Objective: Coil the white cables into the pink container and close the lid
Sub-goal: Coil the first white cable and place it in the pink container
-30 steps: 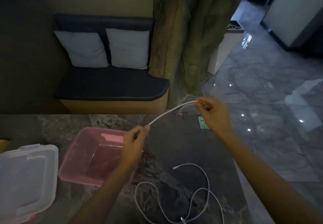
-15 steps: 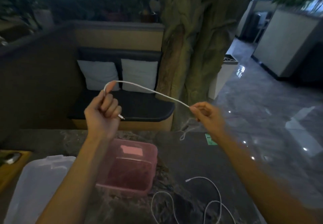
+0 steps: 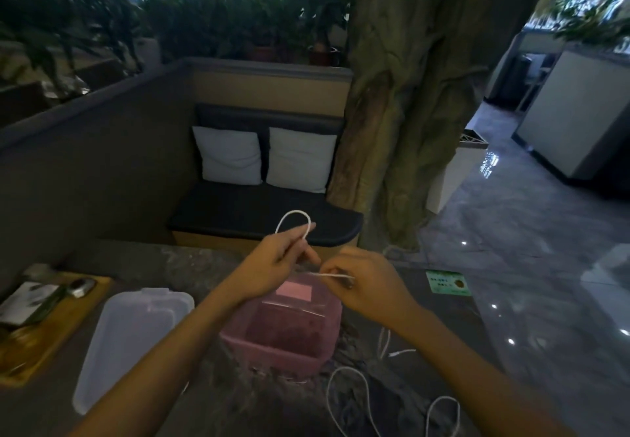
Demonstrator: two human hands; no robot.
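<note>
The open pink container (image 3: 289, 354) stands on the dark marble table, just below both hands. My left hand (image 3: 272, 266) pinches a white cable (image 3: 293, 218) that forms a small loop above its fingers. A straight stretch of the same cable runs to my right hand (image 3: 368, 286), which pinches it beside the left hand, over the container's far rim. More white cable (image 3: 351, 389) lies in loose curves on the table at the container's right and front. The translucent lid (image 3: 126, 341) lies flat to the container's left.
A wooden tray (image 3: 51, 337) with small items sits at the far left of the table. A green card (image 3: 448, 283) lies near the table's right edge. Beyond the table are a cushioned bench (image 3: 266, 211), a tree trunk (image 3: 409, 95) and a glossy floor.
My hands have come together from wide apart, and the cable stretched between them is now bent into a small loop above my left hand. The view has tilted upward.
</note>
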